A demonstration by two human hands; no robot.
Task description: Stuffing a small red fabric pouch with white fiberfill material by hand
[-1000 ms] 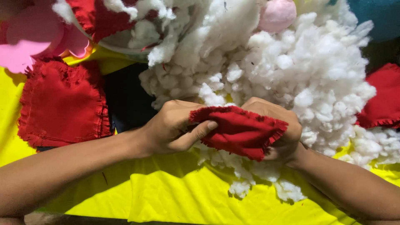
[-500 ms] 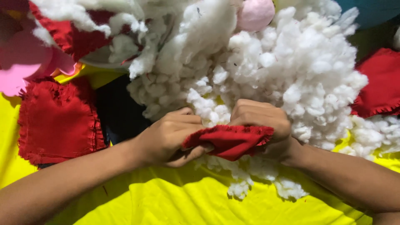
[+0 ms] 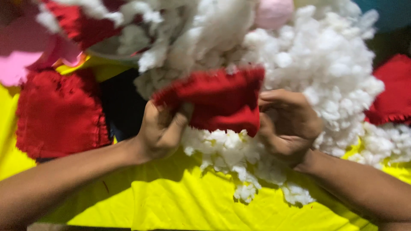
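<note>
Red felt pouch (image 3: pixel 218 100) held up between both hands, long axis left-right, over white stuffing heap (image 3: pixel 325 81). Left hand (image 3: pixel 160 130) clenches its left edge; right hand (image 3: pixel 287 124) curls at right edge, grip unclear. Yellow cloth (image 3: pixel 180 201) beneath.
</note>
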